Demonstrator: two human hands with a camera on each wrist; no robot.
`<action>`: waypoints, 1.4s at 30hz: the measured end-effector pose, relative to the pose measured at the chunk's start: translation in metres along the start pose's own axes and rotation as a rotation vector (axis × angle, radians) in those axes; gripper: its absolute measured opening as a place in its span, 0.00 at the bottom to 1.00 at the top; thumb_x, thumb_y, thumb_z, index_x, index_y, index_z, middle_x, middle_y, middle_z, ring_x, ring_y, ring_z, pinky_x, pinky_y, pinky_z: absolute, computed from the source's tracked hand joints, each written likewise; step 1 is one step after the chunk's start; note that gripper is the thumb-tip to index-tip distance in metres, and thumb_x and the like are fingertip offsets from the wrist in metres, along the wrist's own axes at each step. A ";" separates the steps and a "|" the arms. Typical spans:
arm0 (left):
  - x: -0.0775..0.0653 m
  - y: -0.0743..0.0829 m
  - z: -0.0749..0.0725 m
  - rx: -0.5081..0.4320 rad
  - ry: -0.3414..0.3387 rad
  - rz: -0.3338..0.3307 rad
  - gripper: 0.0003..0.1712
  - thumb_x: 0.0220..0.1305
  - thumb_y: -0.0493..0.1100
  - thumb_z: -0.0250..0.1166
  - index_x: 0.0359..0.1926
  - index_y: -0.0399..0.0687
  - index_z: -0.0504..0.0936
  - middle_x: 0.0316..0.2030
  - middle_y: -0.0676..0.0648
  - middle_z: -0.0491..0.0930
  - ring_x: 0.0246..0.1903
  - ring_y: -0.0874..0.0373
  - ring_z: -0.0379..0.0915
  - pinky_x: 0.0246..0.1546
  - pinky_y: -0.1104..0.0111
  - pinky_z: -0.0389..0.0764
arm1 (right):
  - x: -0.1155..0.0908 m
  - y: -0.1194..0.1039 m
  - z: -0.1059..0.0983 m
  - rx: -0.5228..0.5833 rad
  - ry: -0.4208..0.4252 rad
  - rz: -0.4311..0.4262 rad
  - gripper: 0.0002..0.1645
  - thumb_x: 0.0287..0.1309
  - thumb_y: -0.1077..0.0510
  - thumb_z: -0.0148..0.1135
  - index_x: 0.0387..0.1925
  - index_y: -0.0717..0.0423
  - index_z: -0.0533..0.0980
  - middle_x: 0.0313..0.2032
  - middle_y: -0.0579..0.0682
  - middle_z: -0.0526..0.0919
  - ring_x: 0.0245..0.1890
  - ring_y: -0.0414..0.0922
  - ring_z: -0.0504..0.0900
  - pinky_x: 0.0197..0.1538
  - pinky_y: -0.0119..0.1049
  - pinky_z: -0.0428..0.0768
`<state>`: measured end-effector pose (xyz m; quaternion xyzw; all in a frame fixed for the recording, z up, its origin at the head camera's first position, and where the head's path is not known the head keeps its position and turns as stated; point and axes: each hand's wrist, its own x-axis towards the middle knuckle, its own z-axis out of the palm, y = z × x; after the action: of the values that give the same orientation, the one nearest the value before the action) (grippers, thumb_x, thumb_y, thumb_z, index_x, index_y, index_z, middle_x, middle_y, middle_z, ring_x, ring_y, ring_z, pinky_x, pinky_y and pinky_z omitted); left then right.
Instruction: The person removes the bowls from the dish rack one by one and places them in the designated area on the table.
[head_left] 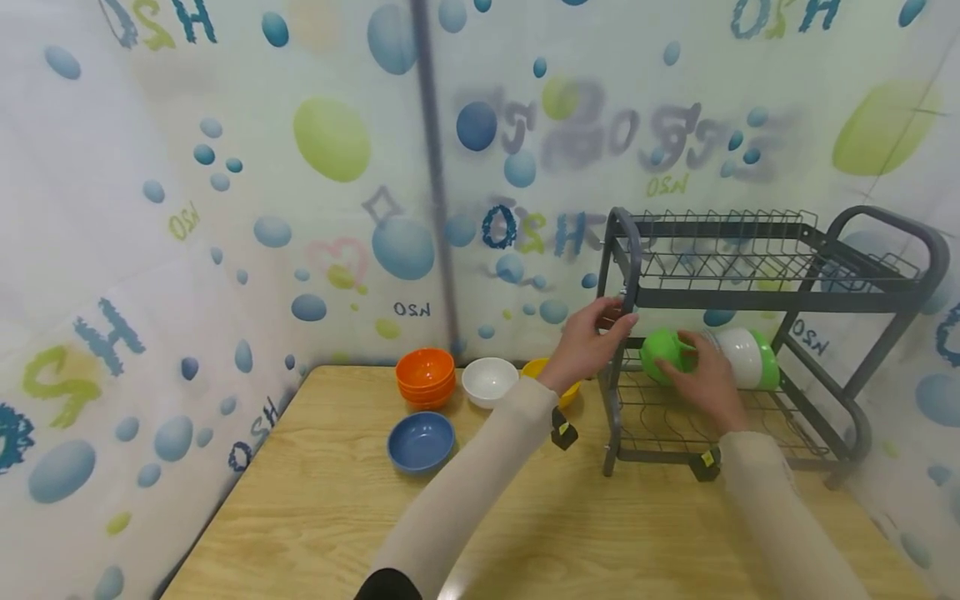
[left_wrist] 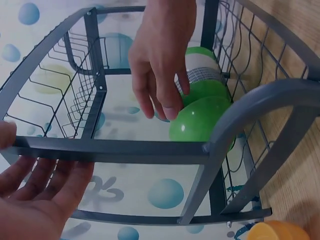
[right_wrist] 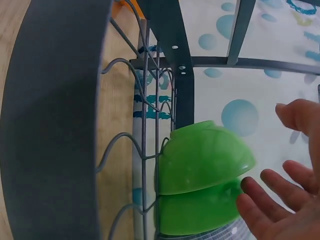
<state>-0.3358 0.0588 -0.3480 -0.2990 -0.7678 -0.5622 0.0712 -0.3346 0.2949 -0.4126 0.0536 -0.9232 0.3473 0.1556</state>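
Observation:
My left hand (head_left: 588, 343) holds the upper side bar of a grey two-tier dish rack (left_wrist: 125, 151), thumb on one side of the bar and fingers on the other. On the rack's lower tier, bowls stand on their sides in a row. Two green bowls (right_wrist: 205, 157) are at the left end, then a white bowl (head_left: 738, 357) and another green bowl (head_left: 767, 362). My right hand (head_left: 705, 375) is over the row, its fingers spread and fingertips right at the rim of the green bowls. The thumb stands away from them in the right wrist view.
Left of the rack on the wooden table (head_left: 300, 500) are stacked orange bowls (head_left: 425, 375), a white bowl (head_left: 490, 382), a blue bowl (head_left: 422, 442) and a yellow bowl (head_left: 572, 393) partly behind my left arm. A patterned curtain (head_left: 225, 250) hangs behind the table.

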 end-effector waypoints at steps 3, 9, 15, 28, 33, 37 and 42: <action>0.001 0.001 0.002 0.001 0.041 0.014 0.20 0.78 0.53 0.58 0.57 0.43 0.82 0.45 0.45 0.87 0.41 0.64 0.82 0.38 0.77 0.80 | 0.002 0.006 0.002 0.040 -0.037 0.055 0.47 0.72 0.42 0.60 0.77 0.66 0.55 0.71 0.73 0.64 0.69 0.72 0.67 0.67 0.68 0.69; 0.002 0.000 0.003 0.027 0.061 0.051 0.16 0.78 0.52 0.58 0.49 0.45 0.84 0.39 0.46 0.88 0.35 0.69 0.79 0.35 0.77 0.78 | 0.004 0.015 0.001 0.075 -0.084 0.121 0.41 0.77 0.45 0.53 0.75 0.69 0.56 0.68 0.75 0.69 0.66 0.71 0.72 0.63 0.64 0.76; 0.004 -0.005 0.003 0.008 0.023 0.043 0.17 0.77 0.54 0.58 0.48 0.46 0.84 0.39 0.47 0.88 0.34 0.64 0.81 0.31 0.75 0.80 | 0.006 0.019 0.001 0.013 -0.119 0.133 0.34 0.79 0.48 0.48 0.69 0.74 0.64 0.63 0.78 0.72 0.61 0.73 0.76 0.59 0.63 0.79; 0.004 -0.004 0.001 0.026 0.010 0.022 0.16 0.77 0.53 0.58 0.48 0.47 0.83 0.38 0.48 0.88 0.33 0.66 0.79 0.31 0.77 0.78 | 0.011 0.031 0.006 -0.007 -0.061 0.155 0.32 0.79 0.49 0.47 0.66 0.73 0.69 0.63 0.75 0.73 0.62 0.73 0.73 0.61 0.65 0.75; 0.004 -0.004 0.001 0.038 0.003 0.022 0.16 0.78 0.52 0.58 0.49 0.47 0.83 0.38 0.48 0.88 0.33 0.66 0.79 0.30 0.77 0.77 | 0.012 0.031 0.003 0.006 -0.101 0.212 0.34 0.79 0.46 0.44 0.69 0.71 0.67 0.67 0.75 0.68 0.66 0.73 0.68 0.66 0.67 0.70; 0.003 -0.005 0.001 0.040 0.004 0.017 0.16 0.78 0.53 0.58 0.49 0.47 0.83 0.39 0.48 0.88 0.33 0.68 0.78 0.31 0.78 0.77 | 0.011 0.031 0.001 0.027 -0.140 0.245 0.35 0.80 0.45 0.42 0.71 0.70 0.64 0.70 0.75 0.64 0.70 0.74 0.63 0.68 0.68 0.67; 0.004 -0.004 0.001 0.040 0.009 0.022 0.17 0.78 0.53 0.58 0.49 0.45 0.83 0.39 0.48 0.88 0.34 0.71 0.77 0.32 0.78 0.76 | 0.008 0.030 -0.001 0.090 -0.163 0.269 0.37 0.80 0.43 0.40 0.74 0.69 0.60 0.73 0.74 0.61 0.72 0.73 0.60 0.70 0.67 0.65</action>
<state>-0.3410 0.0605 -0.3503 -0.3035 -0.7751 -0.5473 0.0869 -0.3477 0.3183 -0.4283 -0.0358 -0.9152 0.4004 0.0297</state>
